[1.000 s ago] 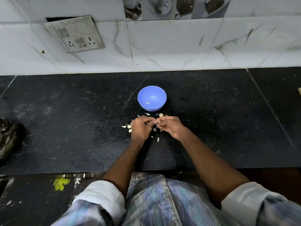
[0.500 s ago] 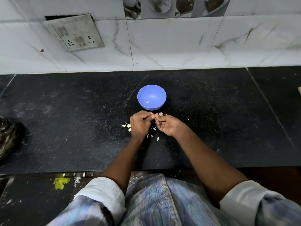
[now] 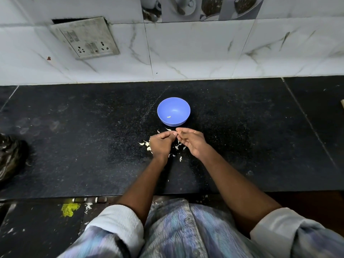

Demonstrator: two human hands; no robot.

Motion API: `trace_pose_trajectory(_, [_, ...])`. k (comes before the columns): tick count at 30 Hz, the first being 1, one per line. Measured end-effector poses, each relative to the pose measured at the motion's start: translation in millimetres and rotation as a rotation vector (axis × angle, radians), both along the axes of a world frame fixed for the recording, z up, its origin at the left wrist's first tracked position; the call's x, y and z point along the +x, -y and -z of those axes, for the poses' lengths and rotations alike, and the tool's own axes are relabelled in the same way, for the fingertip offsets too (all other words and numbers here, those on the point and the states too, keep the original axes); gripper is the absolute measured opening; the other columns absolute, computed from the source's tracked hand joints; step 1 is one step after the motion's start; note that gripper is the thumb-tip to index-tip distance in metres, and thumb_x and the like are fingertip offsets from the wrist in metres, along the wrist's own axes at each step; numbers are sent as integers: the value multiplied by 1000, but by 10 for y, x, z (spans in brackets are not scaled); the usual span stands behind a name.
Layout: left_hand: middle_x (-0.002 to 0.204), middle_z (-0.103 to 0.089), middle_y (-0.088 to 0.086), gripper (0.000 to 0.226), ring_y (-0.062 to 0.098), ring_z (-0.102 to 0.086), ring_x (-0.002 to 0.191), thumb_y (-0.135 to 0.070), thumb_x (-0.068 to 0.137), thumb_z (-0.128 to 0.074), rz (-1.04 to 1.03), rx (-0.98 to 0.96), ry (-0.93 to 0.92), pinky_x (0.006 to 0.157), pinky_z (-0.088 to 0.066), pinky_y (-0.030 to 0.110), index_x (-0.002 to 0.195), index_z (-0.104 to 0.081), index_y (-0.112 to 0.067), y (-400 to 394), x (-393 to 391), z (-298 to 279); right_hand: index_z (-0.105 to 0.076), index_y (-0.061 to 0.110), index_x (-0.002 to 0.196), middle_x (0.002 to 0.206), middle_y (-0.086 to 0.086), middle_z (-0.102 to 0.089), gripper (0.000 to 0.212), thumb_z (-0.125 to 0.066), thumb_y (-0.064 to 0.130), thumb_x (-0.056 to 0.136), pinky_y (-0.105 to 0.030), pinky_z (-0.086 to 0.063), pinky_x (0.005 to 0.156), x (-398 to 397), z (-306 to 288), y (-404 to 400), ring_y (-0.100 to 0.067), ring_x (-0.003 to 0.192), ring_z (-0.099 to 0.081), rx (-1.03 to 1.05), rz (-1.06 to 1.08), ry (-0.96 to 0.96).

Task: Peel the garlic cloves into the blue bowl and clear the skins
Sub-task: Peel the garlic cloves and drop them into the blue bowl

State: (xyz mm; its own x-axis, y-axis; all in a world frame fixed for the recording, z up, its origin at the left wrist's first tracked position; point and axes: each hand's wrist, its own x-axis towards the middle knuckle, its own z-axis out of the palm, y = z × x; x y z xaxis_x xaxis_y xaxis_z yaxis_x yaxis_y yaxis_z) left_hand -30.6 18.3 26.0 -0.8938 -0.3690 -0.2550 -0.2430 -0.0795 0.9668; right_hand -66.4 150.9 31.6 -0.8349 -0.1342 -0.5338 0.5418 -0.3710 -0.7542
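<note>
A blue bowl (image 3: 173, 111) stands on the black counter (image 3: 93, 136) with one pale peeled clove (image 3: 168, 116) inside. Just in front of it my left hand (image 3: 160, 145) and my right hand (image 3: 191, 141) meet fingertip to fingertip, fingers curled. They appear to pinch a garlic clove between them, but the clove itself is hidden by the fingers. White garlic skins (image 3: 147, 144) lie scattered on the counter under and around both hands.
A tiled wall with a switch socket plate (image 3: 85, 38) backs the counter. A dark crumpled plastic bag (image 3: 10, 157) sits at the left edge. A yellow scrap (image 3: 69, 209) lies on the floor below the counter's front edge.
Both hands have shifted slightly toward the bowl and stay joined at the fingertips. The right hand's fingers have spread a little. The bowl has not moved.
</note>
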Motion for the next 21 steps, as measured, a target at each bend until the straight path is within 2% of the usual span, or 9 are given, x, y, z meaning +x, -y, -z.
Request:
trace_pose_trajectory(2, [86,-81,-3,5,16,-78,84,-14,87,-84,33,-228,-100,79,-62,30,92,-86,-15,38,24,27,-74,0,108,94,-14,-78,19,-70,-6,91,-22,-59,72,-16,-21,14,-16,79,-75,-8,-5,30])
trace_pose_trajectory(4, [86,-80,-5,5,12,-76,83,-14,87,-85,58,-310,-156,78,-60,28,92,-86,-16,57,39,22,-74,0,103,90,-14,-78,14,-71,-6,90,-22,-59,70,-11,-49,13,-16,78,-75,-4,4,42])
trace_pose_trajectory(8, [91,-81,-3,9,5,-76,84,-7,91,-80,124,-337,-199,80,-57,19,98,-85,-10,78,59,3,-72,-1,103,84,-11,-78,14,-72,-7,89,-21,-60,70,17,-47,4,-15,76,-75,-5,53,72])
trace_pose_trajectory(12, [89,-81,-5,8,1,-75,80,-6,91,-78,142,-311,-174,75,-56,15,95,-85,-10,83,89,-5,-73,2,98,85,-9,-78,11,-74,-4,89,-22,-61,73,32,-61,0,-14,76,-75,33,52,86])
trace_pose_trajectory(17, [85,-80,-9,10,7,-76,77,-10,91,-77,170,-363,-177,72,-59,20,91,-85,-16,85,105,5,-72,-1,97,88,-14,-77,12,-74,-8,87,-22,-61,70,35,-78,9,-19,80,-74,22,83,122])
trace_pose_trajectory(21, [85,-79,-11,13,7,-75,75,-9,90,-75,177,-428,-190,71,-61,24,89,-85,-18,87,118,-3,-72,-1,93,78,-9,-77,11,-73,-10,87,-21,-60,67,36,-103,10,-16,73,-73,36,78,129])
